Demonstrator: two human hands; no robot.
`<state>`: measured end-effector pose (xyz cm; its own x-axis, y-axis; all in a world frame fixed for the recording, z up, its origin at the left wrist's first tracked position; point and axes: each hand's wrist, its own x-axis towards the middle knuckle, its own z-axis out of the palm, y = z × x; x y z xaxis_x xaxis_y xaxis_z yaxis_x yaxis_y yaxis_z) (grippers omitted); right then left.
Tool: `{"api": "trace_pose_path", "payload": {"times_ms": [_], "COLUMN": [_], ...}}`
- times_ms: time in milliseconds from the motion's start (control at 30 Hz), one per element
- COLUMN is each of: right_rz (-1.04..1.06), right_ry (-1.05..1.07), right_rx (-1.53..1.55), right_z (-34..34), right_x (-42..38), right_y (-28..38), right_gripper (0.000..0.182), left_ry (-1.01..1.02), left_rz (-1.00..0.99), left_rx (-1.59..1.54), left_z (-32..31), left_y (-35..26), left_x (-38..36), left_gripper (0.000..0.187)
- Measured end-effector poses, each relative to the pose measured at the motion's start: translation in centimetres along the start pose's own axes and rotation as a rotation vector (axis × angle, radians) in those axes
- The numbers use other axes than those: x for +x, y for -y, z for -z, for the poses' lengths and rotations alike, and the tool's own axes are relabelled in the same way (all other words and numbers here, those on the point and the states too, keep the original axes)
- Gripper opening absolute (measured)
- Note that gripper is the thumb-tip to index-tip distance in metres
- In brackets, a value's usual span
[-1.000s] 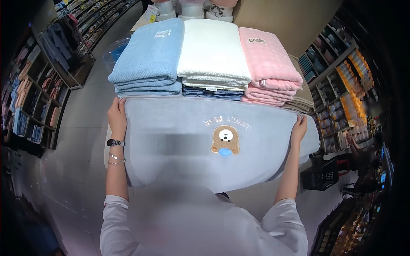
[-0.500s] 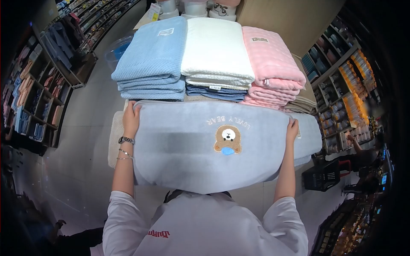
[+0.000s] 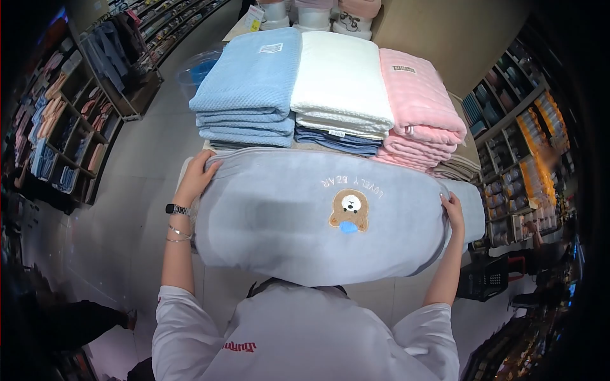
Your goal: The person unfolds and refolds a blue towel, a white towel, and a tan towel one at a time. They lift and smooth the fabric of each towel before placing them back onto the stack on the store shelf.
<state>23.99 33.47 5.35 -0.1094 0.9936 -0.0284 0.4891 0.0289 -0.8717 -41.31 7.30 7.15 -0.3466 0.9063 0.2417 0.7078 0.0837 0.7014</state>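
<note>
A folded grey towel [image 3: 273, 222] with an embroidered bear and the words "LOVELY BEAR" spans the space in front of my body. Its far left corner is gripped by my left hand [image 3: 201, 171], fingers bent over the edge. On the opposite side, my right hand [image 3: 452, 211] pinches the towel's right edge, with the thumb on top. The towel's far edge lies against the stacks, and its near edge sags toward my shirt. Just beyond it stand a blue towel stack [image 3: 244, 82], a white towel [image 3: 340, 76] and a pink towel stack [image 3: 419, 95].
Under the grey towel's right end, a pale blue towel [image 3: 469, 206] partly shows. White containers [image 3: 312, 19] stand behind the stacks. Shelves [image 3: 73, 127] line the left, more shelves [image 3: 508, 171] the right. A black basket [image 3: 486, 279] sits at right, and a person [image 3: 82, 324] is at lower left.
The stacks and shelves have shifted slightly right in view. My left hand has spread further over the towel's corner, and my right hand sits a little lower on its edge.
</note>
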Motion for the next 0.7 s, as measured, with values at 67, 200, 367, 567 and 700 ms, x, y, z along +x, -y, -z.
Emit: {"api": "trace_pose_path", "payload": {"times_ms": [67,200,367,567,700], "right_rz": [0.008,-0.007,0.230,0.524,0.625], "right_ry": [0.066,0.088,-0.095,-0.436,-0.656], "right_rx": [-0.010,-0.032,0.204,0.482,0.376], "right_z": [0.3,1.4,1.6,8.8,14.4], "right_x": [-0.1,-1.4,-3.7,-7.7,-9.6], "right_y": [0.2,0.8,2.6,6.0,14.5], "right_gripper": [0.020,0.017,0.007,0.008,0.035], "left_ry": [-0.055,-0.181,-0.364,-0.770,-0.734], "left_rz": [-0.119,-0.338,-0.337,-0.429,-0.513], "left_rx": [0.072,0.010,0.037,0.151,0.334], "left_z": [0.6,2.9,5.8,11.9,17.9], "left_y": [-0.9,-4.0,-7.6,-11.7,-15.7], "left_x": [-0.5,-3.3,-7.4,-9.4,-6.8], "left_gripper": [0.018,0.013,0.009,0.024,0.034]}}
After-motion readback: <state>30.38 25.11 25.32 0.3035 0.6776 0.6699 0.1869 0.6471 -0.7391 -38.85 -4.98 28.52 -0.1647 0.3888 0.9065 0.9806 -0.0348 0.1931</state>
